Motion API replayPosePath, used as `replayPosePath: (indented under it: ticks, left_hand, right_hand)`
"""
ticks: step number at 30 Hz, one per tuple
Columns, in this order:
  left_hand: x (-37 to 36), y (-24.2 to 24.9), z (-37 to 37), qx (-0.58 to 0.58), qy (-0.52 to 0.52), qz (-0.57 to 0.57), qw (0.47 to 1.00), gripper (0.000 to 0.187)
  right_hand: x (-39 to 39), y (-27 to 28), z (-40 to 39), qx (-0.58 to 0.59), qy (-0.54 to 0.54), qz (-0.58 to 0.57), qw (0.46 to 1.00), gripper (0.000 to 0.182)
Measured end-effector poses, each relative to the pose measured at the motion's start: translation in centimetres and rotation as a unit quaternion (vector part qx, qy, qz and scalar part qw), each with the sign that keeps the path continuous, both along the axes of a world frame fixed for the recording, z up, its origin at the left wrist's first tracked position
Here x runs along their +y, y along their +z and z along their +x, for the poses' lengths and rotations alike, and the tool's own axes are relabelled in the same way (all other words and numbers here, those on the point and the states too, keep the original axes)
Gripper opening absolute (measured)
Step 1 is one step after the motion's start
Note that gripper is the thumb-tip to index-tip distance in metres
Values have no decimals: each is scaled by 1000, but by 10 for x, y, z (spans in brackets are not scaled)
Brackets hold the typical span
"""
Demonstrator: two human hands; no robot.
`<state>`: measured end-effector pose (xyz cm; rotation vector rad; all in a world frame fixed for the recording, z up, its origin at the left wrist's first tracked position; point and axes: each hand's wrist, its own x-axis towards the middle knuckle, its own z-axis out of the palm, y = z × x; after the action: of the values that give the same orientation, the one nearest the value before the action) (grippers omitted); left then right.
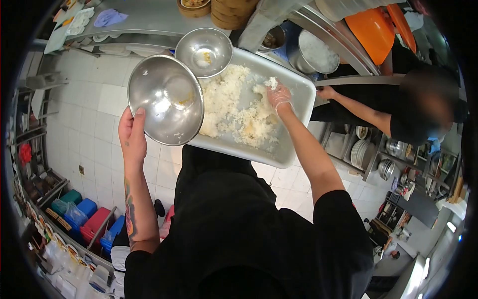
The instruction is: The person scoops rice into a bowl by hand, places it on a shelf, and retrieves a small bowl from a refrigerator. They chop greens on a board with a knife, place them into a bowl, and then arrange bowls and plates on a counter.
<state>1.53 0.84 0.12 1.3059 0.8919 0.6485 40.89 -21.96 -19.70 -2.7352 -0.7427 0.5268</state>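
Note:
My left hand grips the rim of a large steel mixing bowl, thumb on the inside. The bowl is tilted, showing yellowish residue and a few white grains. A big metal tray holds loose cooked white rice, browner in one patch. Over the tray's right part is my right hand, in a clear plastic glove. Its fingers are curled together, with a clump of rice at the fingertips. A second steel bowl, smaller and with yellow residue, sits at the tray's far left corner.
Bamboo steamers and a purple cloth are on the steel counter. A pot of white contents stands beyond the tray, near an orange container. At right, a co-worker's hand is close to the tray. Plates fill shelves.

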Motion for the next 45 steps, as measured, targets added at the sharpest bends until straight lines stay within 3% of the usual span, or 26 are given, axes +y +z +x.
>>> replayPosePath:
  ticks: [3,6,8,9,10,11,12,14,17,19,20,21,23,27,29,30,32,33,35,37,38,39,40,41,42,45]
  left_hand:
    - [-5,-5,0,23,19,0,1000,30]
    - [-9,-11,0,-7,45,-13,999,30]
    - [-6,-15,-6,8,25,-11,1000,30]
    - [-6,-15,-6,8,26,-11,1000,30]
    - [-6,-16,-6,4,27,-12,1000,30]
    - [-6,-16,-6,0,27,-13,1000,30]
    - [-5,-17,-5,-1,27,-14,1000,30]
    - [-5,-20,-4,-7,27,-17,999,30]
    - [-2,-27,-3,-6,12,-15,1000,31]
    - [-4,-22,2,-8,2,-12,1000,32]
    - [-4,-20,5,-12,-9,-9,1000,32]
    - [-4,-20,5,-11,-10,-9,1000,32]
    - [-3,-19,6,9,-30,9,999,32]
    - [-9,-14,11,-2,-21,4,1000,32]
    - [-12,-16,7,8,2,-6,1000,32]
    - [-11,-16,4,11,3,-6,1000,32]
    - [-9,-17,1,16,-3,-5,1000,32]
    - [-8,-16,0,15,-2,-6,1000,32]
    - [-5,-12,-2,32,-12,8,999,31]
    - [-5,-13,-2,19,2,1,1000,31]
    - [-5,-13,-1,6,13,-4,1000,31]
    - [-5,-12,0,6,12,-5,1000,31]
    - [-6,-10,1,-1,13,-9,1000,31]
    - [-7,-9,3,-7,13,-12,1000,31]
    - [-7,-9,3,-7,12,-12,1000,31]
    - [-7,-11,5,-4,5,-5,1000,31]
  right_hand:
    - [1,22,-20,-20,-58,79,995,36]
    - [-23,17,-29,-71,1,134,988,42]
    - [-39,0,-41,-79,63,302,948,55]
    - [-47,-11,-47,-79,64,303,948,55]
    - [-55,-18,-52,74,-60,383,919,51]
    - [-64,-24,-54,222,-182,445,848,47]
    - [-71,-19,-56,221,-182,444,849,47]
    - [-89,-7,-54,128,-35,251,959,28]
    - [-112,-81,-13,188,-66,238,951,30]
    - [-62,12,-18,162,-23,-89,982,32]
    - [-35,62,-22,158,32,-246,956,34]
    - [-31,57,-34,159,31,-245,956,34]
    - [-27,44,-72,-131,161,-147,967,32]
    - [-2,28,-136,-115,118,-219,962,14]
    - [-4,38,-125,7,160,-110,981,35]
    - [-12,21,-108,10,160,-110,981,35]
    - [-35,-24,-56,242,16,132,961,50]
    - [-37,-7,-49,241,17,131,961,50]
    - [-29,47,-37,304,-87,176,932,35]
    - [-52,-18,-7,230,-45,155,960,24]
    - [-60,-42,0,153,-6,134,979,34]
    - [-39,16,-16,237,-80,159,955,52]
    - [-43,-2,-5,237,-81,158,955,52]
    - [-49,-30,14,160,-4,1,987,59]
    - [-52,-47,23,78,74,-157,982,65]
    - [-21,53,-13,47,-24,-137,989,69]
